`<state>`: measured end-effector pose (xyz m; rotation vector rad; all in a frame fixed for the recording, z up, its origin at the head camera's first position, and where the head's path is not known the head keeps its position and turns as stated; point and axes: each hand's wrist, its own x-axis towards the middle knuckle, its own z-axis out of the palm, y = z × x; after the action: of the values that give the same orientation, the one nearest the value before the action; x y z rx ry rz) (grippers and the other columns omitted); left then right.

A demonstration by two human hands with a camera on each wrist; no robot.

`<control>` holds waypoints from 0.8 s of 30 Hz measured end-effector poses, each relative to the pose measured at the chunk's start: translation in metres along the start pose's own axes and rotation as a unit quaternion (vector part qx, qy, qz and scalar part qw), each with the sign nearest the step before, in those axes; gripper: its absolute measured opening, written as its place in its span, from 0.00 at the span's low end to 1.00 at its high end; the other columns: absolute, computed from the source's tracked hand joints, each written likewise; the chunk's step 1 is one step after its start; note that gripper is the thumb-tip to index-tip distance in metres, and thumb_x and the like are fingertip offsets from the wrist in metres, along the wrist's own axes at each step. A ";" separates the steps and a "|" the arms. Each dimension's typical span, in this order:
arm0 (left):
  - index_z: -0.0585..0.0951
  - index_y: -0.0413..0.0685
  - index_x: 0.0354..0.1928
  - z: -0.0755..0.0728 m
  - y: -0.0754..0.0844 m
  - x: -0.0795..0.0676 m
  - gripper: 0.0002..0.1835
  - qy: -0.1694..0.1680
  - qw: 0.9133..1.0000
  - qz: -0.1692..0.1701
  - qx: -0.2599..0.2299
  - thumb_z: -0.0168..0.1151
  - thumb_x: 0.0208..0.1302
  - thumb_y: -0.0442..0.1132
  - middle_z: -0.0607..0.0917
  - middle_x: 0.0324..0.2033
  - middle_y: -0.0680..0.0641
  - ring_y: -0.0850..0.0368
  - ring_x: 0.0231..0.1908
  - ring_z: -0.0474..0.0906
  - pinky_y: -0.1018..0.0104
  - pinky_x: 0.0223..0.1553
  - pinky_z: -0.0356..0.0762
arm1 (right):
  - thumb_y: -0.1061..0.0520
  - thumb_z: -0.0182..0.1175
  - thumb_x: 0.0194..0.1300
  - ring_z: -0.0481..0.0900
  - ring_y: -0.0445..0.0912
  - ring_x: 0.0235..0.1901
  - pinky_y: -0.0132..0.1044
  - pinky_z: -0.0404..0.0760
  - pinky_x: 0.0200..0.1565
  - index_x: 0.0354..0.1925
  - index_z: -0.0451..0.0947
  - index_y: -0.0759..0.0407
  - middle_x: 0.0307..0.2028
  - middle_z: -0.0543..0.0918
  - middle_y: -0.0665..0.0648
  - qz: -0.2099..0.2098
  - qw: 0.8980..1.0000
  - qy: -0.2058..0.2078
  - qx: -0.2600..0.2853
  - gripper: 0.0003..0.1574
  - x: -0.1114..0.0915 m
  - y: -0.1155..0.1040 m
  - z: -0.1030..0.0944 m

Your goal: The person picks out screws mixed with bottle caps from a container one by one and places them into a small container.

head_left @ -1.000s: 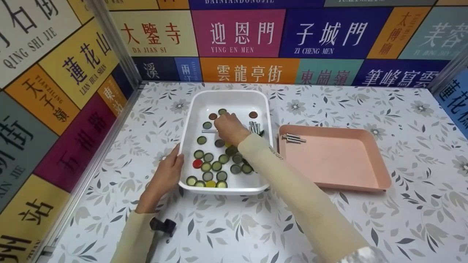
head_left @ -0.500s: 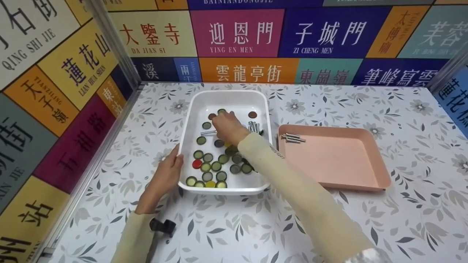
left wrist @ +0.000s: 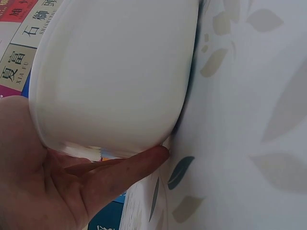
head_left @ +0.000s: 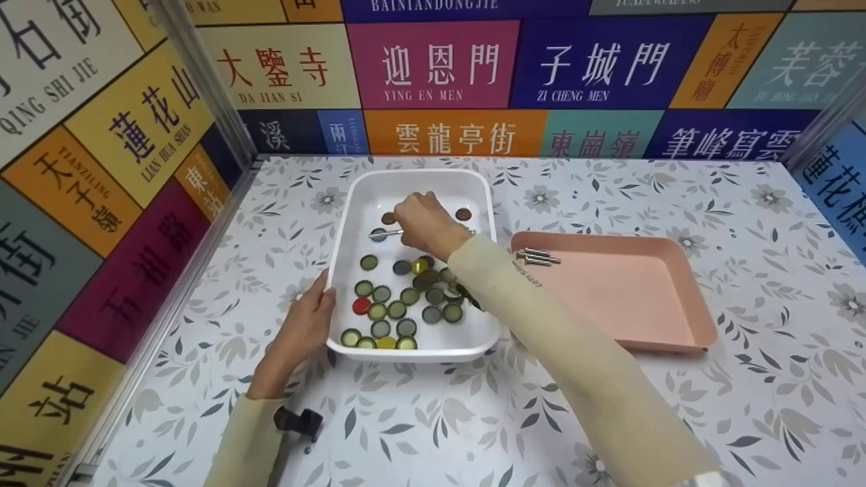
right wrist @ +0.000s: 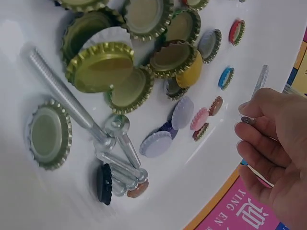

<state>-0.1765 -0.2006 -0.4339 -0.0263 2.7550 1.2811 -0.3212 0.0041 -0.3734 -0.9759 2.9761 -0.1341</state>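
Note:
My right hand (head_left: 429, 223) pinches a silver bolt (right wrist: 260, 80) between thumb and fingers, inside the white tray (head_left: 413, 353). In the head view the bolt's shank sticks out leftward, over a bottle cap (head_left: 377, 235). My left hand (head_left: 308, 323) holds the tray's left wall; in the left wrist view its fingers (left wrist: 129, 170) lie along the outer side, and the thumb's tip is hidden. Many bottle caps (head_left: 409, 296) lie in the tray, most with their insides up. Several loose bolts (right wrist: 120, 165) rest among caps in the right wrist view, mostly behind my right wrist in the head view.
To the right stands a shallow pink tray (head_left: 626, 297) with several bolts (head_left: 538, 257) at its upper left corner. Both trays sit on a floral-patterned table (head_left: 433, 412). Walls with coloured name panels (head_left: 440, 64) border the back and left.
My right hand has moved slightly up and away with the bolt, whose shank now overlaps a cap in the head view. My left hand stays at the tray's wall.

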 end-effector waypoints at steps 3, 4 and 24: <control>0.49 0.48 0.80 0.000 0.000 0.000 0.30 0.003 1.000 0.004 -0.001 0.34 0.82 0.45 0.63 0.75 0.36 0.40 0.72 0.66 0.45 0.74 0.59 | 0.63 0.62 0.61 0.84 0.58 0.42 0.52 0.79 0.53 0.42 0.88 0.63 0.39 0.89 0.64 0.000 1.000 0.014 -0.026 0.13 -0.002 0.001 -0.006; 0.49 0.48 0.80 0.000 0.000 0.000 0.30 0.002 1.000 0.005 -0.001 0.34 0.82 0.45 0.63 0.75 0.36 0.40 0.72 0.66 0.44 0.74 0.59 | 0.62 0.62 0.61 0.84 0.57 0.40 0.51 0.79 0.51 0.38 0.88 0.63 0.37 0.88 0.63 0.001 0.999 0.018 -0.027 0.10 -0.003 0.001 -0.008; 0.46 0.51 0.81 0.000 0.001 0.001 0.30 -0.016 1.000 -0.018 0.000 0.31 0.82 0.47 0.59 0.77 0.41 0.43 0.74 0.62 0.47 0.75 0.55 | 0.62 0.65 0.55 0.84 0.57 0.34 0.48 0.81 0.42 0.27 0.86 0.64 0.30 0.89 0.60 -0.023 0.999 0.035 0.011 0.05 -0.036 0.040 -0.019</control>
<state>-0.1774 -0.1996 -0.4334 -0.0561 2.7143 1.2624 -0.3165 0.0587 -0.3581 -1.0582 3.0090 -0.2061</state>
